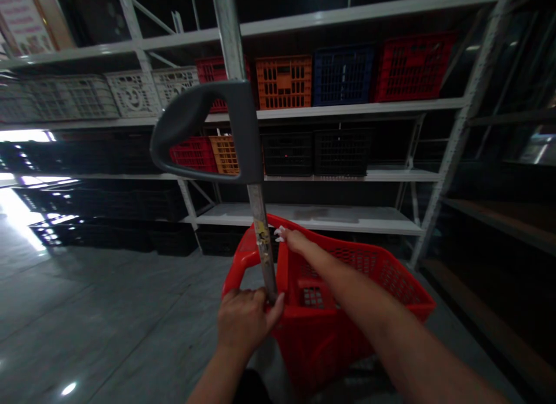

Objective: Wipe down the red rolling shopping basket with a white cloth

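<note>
A red plastic shopping cart (330,334) with a perforated basket stands in front of me. My left hand (243,320) is closed around the near part of its red handle, the thumb lying by the foot of a metal pole. My right hand (296,240) reaches over the basket to the far side of the handle, closed on a small crumpled white tissue (280,234). Between the hands rises the metal pole (263,236), with worn yellow sticker remains. Higher up, it carries a dark grey loop handle (245,131).
White metal shelving (347,111) runs behind the cart. On it stand an orange crate (284,82), a blue crate (343,75), a red crate (412,68), black crates (343,152) and white baskets (130,94). Grey floor (108,311) lies to the left; dark shelves (499,230) stand right.
</note>
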Motion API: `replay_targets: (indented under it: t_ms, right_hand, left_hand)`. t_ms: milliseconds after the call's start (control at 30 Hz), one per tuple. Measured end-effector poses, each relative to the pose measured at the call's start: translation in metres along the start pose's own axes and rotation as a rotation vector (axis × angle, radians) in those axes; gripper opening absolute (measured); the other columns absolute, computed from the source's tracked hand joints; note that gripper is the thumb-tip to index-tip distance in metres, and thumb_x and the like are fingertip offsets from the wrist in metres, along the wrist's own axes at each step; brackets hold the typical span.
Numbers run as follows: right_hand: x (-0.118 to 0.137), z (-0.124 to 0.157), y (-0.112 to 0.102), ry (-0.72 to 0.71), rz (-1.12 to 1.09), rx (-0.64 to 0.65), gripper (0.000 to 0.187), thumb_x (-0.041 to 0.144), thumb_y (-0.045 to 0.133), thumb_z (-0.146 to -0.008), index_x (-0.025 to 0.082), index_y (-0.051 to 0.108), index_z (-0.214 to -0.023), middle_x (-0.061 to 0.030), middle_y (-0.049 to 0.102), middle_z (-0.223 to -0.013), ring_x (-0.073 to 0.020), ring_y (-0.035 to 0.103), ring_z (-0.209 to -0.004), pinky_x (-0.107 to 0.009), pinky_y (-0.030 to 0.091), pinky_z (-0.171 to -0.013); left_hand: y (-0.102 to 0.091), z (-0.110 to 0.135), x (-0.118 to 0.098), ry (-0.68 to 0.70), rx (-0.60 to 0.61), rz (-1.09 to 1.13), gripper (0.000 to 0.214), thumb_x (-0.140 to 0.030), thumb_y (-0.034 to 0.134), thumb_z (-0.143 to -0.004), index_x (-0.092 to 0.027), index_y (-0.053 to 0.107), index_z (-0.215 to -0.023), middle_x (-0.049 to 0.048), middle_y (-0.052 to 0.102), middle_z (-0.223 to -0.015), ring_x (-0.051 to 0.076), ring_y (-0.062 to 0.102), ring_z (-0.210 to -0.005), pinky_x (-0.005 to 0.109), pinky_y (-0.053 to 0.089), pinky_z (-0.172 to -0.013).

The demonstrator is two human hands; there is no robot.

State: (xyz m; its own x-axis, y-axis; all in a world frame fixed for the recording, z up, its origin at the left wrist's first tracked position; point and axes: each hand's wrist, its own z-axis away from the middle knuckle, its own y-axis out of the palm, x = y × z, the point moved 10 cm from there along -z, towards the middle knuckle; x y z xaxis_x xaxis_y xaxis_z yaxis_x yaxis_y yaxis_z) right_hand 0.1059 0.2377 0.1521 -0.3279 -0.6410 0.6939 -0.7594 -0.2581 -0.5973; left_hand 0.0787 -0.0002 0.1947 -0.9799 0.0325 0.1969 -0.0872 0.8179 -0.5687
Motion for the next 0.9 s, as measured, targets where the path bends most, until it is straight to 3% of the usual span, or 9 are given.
replay_targets:
  t_ms: [200,300,400,533,633,800,900]
  right_hand:
    - [0.015,0.066,0.013,-0.065,-0.003,0.127,0.029,0.018,0.047,-0.084,0.017,0.063,-0.108,-0.0040,0.061,-0.115,-0.0180,0.053,-0.111,-0.031,0.037,-0.096]
    - [0.036,0.106,0.015,-0.112,-0.036,0.206,0.035,0.012,0.042,-0.083,0.019,0.061,-0.112,-0.0012,0.063,-0.113,-0.0167,0.058,-0.103,-0.031,0.042,-0.091]
    - [0.066,0.141,0.009,-0.181,-0.020,0.065,0.045,0.009,0.036,-0.083,0.020,0.050,-0.124,-0.0026,0.057,-0.122,-0.0166,0.055,-0.108,-0.034,0.043,-0.093]
    - [0.088,0.183,0.016,-0.293,0.245,-0.172,0.057,0.001,0.035,-0.076,0.012,0.041,-0.132,-0.0110,0.041,-0.136,-0.0190,0.034,-0.128,-0.041,0.032,-0.105]
    - [0.062,0.212,0.007,-0.255,0.387,-0.249,0.063,-0.003,0.031,-0.074,0.013,0.037,-0.134,-0.0099,0.040,-0.137,-0.0174,0.030,-0.130,-0.042,0.031,-0.106]
    - [-0.018,0.271,-0.053,-0.041,0.555,-0.392,0.068,-0.004,0.030,-0.069,0.019,0.040,-0.132,-0.0057,0.045,-0.134,-0.0182,0.031,-0.129,-0.046,0.030,-0.106]
    - [-0.036,0.287,-0.065,0.074,0.582,-0.498,0.068,-0.004,0.030,-0.069,0.019,0.042,-0.131,-0.0070,0.048,-0.131,-0.0194,0.035,-0.127,-0.048,0.029,-0.105]
  left_hand:
    - [0.009,-0.002,-0.001,0.028,0.051,-0.023,0.046,-0.051,0.042,-0.081,-0.019,0.057,-0.052,0.0048,0.061,-0.047,0.018,0.057,-0.049,0.033,0.036,-0.059]
    - [0.017,-0.004,-0.001,0.033,0.085,-0.024,0.048,-0.052,0.039,-0.082,-0.019,0.059,-0.054,0.0054,0.062,-0.049,0.018,0.058,-0.050,0.033,0.036,-0.060]
    - [0.024,-0.009,0.002,0.030,0.107,-0.028,0.049,-0.052,0.037,-0.082,-0.018,0.061,-0.056,0.0057,0.063,-0.052,0.019,0.059,-0.052,0.033,0.036,-0.061]
    - [0.037,-0.017,0.004,0.046,0.153,-0.035,0.050,-0.051,0.034,-0.083,-0.019,0.062,-0.057,0.0054,0.063,-0.053,0.019,0.059,-0.055,0.032,0.036,-0.061]
    - [0.043,-0.022,0.004,0.054,0.171,-0.045,0.052,-0.052,0.031,-0.084,-0.019,0.063,-0.058,0.0064,0.064,-0.055,0.020,0.059,-0.056,0.031,0.036,-0.060]
    - [0.050,-0.026,0.003,0.052,0.194,-0.036,0.056,-0.052,0.028,-0.084,-0.017,0.065,-0.061,0.0091,0.065,-0.057,0.022,0.060,-0.058,0.032,0.035,-0.059]
    - [0.053,-0.027,0.003,0.045,0.206,-0.026,0.057,-0.053,0.027,-0.084,-0.017,0.065,-0.062,0.0097,0.065,-0.057,0.023,0.061,-0.058,0.032,0.035,-0.059]
